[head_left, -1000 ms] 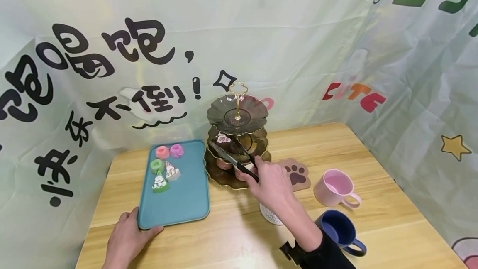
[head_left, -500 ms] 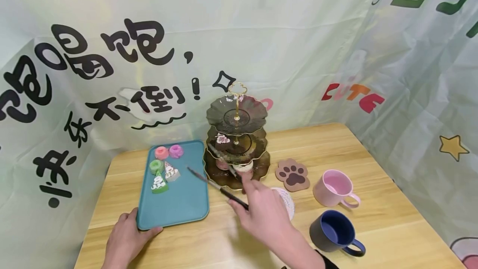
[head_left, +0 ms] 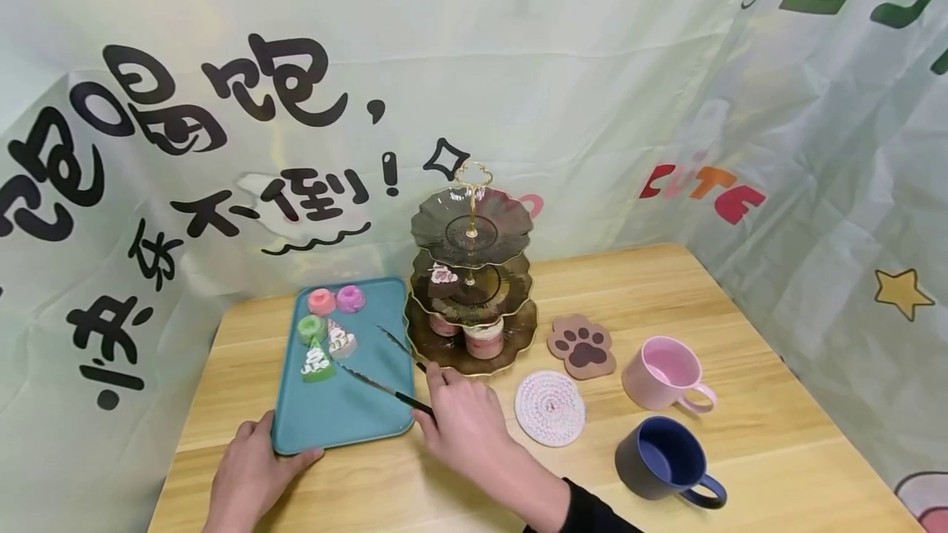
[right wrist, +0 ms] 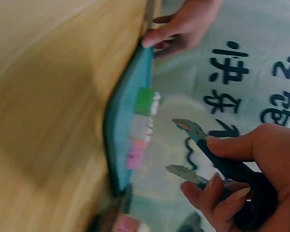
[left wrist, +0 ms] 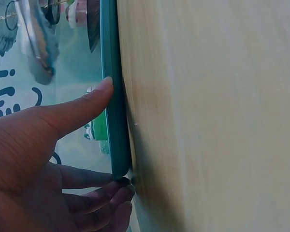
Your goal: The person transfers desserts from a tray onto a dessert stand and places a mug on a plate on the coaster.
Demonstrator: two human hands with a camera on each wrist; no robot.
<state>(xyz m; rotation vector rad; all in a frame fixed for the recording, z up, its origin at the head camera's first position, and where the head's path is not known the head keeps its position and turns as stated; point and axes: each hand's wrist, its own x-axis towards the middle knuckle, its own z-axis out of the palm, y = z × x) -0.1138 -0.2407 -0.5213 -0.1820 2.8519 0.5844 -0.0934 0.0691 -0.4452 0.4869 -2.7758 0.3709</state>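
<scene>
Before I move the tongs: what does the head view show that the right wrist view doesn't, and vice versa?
Head only: pink mug, navy mug, paw-print coaster, round woven coaster.
Right wrist only: the dark handle end of the tongs, hidden by the right hand in the head view.
Both: tongs, tips apart; left hand at a corner of the tray; green cake slice on it.

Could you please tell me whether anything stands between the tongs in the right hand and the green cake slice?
Nothing visible does: the tongs in the right grip, spread open, reach over the tray with only open space to the green cake slice.
</scene>
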